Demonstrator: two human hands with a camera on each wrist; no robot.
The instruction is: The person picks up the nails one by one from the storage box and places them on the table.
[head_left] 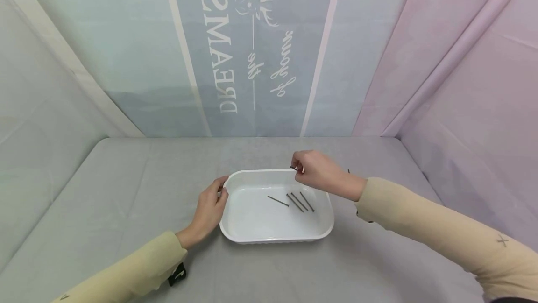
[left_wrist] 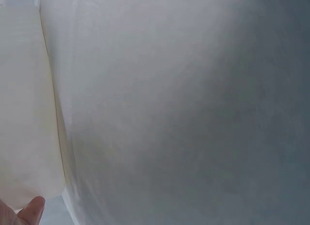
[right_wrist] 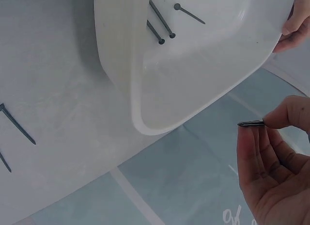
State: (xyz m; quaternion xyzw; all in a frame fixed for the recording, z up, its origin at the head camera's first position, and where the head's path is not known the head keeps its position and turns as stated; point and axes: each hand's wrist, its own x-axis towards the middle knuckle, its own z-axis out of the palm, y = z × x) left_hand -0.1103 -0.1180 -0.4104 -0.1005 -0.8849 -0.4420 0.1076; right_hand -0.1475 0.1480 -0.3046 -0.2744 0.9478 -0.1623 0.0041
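A white rectangular baking dish [head_left: 269, 239] sits on the grey table with several nails [head_left: 278, 201] lying on its floor. My left hand [head_left: 211, 207] grips the dish at its far left corner; in the left wrist view only a bit of that hand [left_wrist: 32, 211] shows beside the pale dish wall [left_wrist: 29, 99]. Above the dish's far right rim, my right hand [head_left: 317, 170] pinches a dark nail [right_wrist: 251, 123] between thumb and fingertips. That nail is held clear of the dish, as the right wrist view shows.
Two more nails [right_wrist: 18, 124] lie on the grey tabletop [head_left: 126, 209] outside the dish, on its right side; my right forearm mostly hides them in the head view. A printed cloth backdrop [head_left: 260, 121] stands behind the table, with cloth walls [head_left: 475, 107] at both sides.
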